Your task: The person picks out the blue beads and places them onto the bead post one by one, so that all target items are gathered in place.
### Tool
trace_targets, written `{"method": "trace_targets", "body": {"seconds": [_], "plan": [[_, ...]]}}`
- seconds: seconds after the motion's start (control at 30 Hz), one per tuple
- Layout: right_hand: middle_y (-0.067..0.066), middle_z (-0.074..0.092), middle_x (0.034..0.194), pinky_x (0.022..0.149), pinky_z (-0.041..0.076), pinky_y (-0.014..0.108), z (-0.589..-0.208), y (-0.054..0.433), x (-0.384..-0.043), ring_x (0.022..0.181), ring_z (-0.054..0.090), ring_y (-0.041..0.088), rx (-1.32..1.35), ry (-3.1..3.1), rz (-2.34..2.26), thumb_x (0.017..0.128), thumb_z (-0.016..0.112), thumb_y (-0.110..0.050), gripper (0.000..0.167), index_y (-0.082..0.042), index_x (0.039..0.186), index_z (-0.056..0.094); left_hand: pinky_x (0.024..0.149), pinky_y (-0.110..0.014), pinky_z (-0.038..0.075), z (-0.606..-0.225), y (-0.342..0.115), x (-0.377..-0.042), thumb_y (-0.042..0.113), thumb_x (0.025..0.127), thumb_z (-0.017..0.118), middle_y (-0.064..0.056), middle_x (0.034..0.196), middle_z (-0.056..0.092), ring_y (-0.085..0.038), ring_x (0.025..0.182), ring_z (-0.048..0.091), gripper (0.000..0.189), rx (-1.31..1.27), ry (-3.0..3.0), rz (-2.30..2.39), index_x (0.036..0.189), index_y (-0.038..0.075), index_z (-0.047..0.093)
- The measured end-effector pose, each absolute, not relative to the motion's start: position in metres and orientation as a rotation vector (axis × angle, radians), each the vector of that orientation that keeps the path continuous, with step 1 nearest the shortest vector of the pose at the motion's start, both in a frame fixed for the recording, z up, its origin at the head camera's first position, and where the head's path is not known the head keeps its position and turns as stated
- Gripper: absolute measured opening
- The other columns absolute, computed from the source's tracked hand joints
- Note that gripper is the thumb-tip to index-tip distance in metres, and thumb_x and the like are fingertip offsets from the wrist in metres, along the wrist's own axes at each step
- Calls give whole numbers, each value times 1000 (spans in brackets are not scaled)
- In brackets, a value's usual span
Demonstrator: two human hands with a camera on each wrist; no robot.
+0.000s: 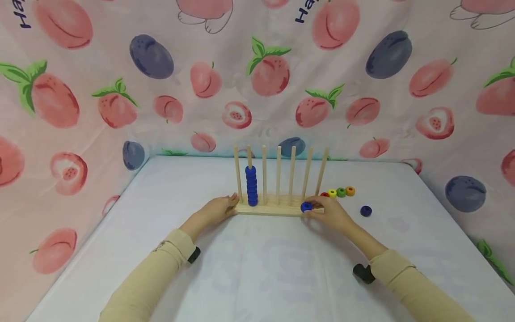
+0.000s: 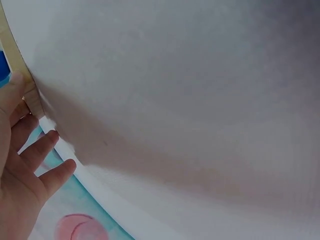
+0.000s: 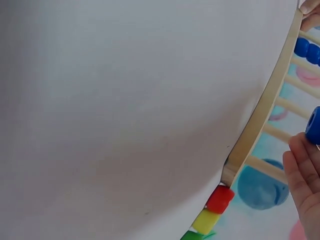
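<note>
A wooden peg rack (image 1: pixel 273 209) with several upright pegs stands on the white table. A stack of blue beads (image 1: pixel 251 185) fills much of its second peg from the left. My left hand (image 1: pixel 217 209) grips the left end of the base between thumb and index finger; in the left wrist view its other fingers are spread apart. With thumb and fingertips, my right hand (image 1: pixel 331 213) pinches a blue bead (image 1: pixel 306 207) in front of the rack's right part. The bead's hole shows in the right wrist view, where the thumb is out of frame.
Beyond the rack's right end lie a red bead (image 1: pixel 324 195), partly hidden by the right hand, a yellow bead (image 1: pixel 331 192), a green bead (image 1: pixel 341 192) and an orange bead (image 1: pixel 350 191). A dark blue bead (image 1: pixel 365 210) sits nearer. Fruit-patterned cloth (image 1: pixel 237 89) hangs behind the table.
</note>
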State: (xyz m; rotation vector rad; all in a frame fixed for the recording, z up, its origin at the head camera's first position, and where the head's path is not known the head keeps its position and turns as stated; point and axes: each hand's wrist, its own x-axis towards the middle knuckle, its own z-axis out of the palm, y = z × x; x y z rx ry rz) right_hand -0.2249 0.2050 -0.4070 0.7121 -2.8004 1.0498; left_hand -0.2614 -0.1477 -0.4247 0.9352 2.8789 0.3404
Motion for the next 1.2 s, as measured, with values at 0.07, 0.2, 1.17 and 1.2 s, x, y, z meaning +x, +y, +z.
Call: {"method": "trace_targets", "body": {"seconds": [0.07, 0.2, 1.17, 1.2], "plan": [[14, 71, 97, 85, 56, 43, -406, 201, -224, 89, 67, 25, 706, -2791, 1053, 83, 71, -12, 32, 4, 110, 64, 105, -49, 41, -425, -148, -261, 18, 96, 54, -26, 141, 42, -43, 123, 49, 50, 942, 2883, 347, 138, -6, 40], [14, 71, 98, 85, 56, 42, -405, 196, -222, 88, 67, 24, 718, -2768, 1051, 83, 71, -12, 32, 4, 110, 65, 104, -49, 42, -425, -148, -261, 19, 96, 54, -26, 141, 42, -43, 122, 50, 50, 943, 2883, 340, 138, -6, 40], [18, 71, 99, 82, 57, 43, -385, 149, -230, 86, 69, 27, 871, -2569, 1078, 82, 72, -9, 32, 5, 110, 64, 104, -49, 42, -421, -145, -260, 20, 95, 55, -27, 139, 44, -43, 121, 50, 52, 923, 2880, 359, 138, -6, 40], [18, 71, 99, 82, 57, 43, -384, 147, -230, 85, 69, 28, 872, -2563, 1074, 82, 72, -9, 32, 6, 110, 64, 104, -49, 42, -422, -144, -260, 20, 95, 55, -27, 139, 44, -43, 121, 51, 52, 923, 2877, 357, 138, -6, 40]]}}
